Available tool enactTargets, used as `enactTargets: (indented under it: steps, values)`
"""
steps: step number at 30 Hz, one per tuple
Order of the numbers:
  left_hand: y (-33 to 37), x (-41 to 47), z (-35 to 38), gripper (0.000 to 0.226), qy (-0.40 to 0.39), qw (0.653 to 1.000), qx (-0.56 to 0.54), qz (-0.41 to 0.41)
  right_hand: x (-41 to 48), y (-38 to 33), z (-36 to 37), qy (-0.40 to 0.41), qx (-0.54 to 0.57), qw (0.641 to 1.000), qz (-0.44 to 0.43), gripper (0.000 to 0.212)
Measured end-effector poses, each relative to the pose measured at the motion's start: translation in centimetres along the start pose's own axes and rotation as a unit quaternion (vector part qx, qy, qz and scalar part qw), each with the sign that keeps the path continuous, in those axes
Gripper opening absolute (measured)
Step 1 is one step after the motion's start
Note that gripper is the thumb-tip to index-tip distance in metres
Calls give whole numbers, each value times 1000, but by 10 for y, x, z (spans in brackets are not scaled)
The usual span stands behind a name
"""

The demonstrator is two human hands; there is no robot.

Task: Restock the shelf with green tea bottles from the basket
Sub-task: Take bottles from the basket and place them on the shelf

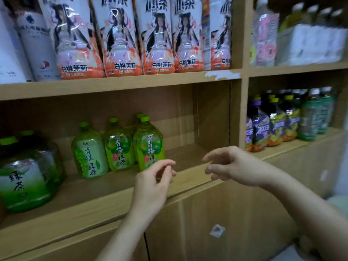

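Observation:
Several green tea bottles stand on the wooden middle shelf [188,155]. A large dark-green one [28,172] is at the left, a pale green one [88,151] beside it, then two lime-labelled ones [118,146] [148,144] with another behind. My left hand [156,178] hovers just in front of the rightmost lime bottle, fingers loosely curled, holding nothing. My right hand [231,166] floats over the shelf's front edge to the right, fingers relaxed and empty. The basket is out of view.
The upper shelf holds tall white-and-orange peach tea bottles [120,38]. The right bay holds purple-labelled bottles [263,125] and green ones [316,113]. A wooden divider [239,113] separates the bays. Cabinet doors [226,223] lie below. Bare shelf space lies right of the lime bottles.

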State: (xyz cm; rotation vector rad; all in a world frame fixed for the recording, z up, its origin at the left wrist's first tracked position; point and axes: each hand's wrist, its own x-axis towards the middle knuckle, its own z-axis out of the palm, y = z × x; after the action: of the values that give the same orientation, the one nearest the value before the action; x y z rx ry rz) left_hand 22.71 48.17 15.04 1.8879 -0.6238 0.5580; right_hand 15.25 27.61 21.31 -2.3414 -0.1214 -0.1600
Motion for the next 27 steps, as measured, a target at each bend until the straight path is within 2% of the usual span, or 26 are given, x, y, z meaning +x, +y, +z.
enactTargets:
  steps: [5,9,16,22,27]
  values:
    - [33,-31,51,25,-127,989,-13,70,-80,24,-31,6,-116,990,79,18]
    - [61,-49,114,24,-213,967,-90,103,-138,56,-57,27,-188,969,158,12]
    - [108,-94,231,21,-373,907,-160,112,-241,98,-95,180,-117,939,268,8]
    - [146,-155,313,34,-495,843,-194,84,-340,143,-106,303,-72,884,349,10]
    - [166,-191,371,23,-540,822,-151,102,-392,226,-100,394,80,822,403,16]
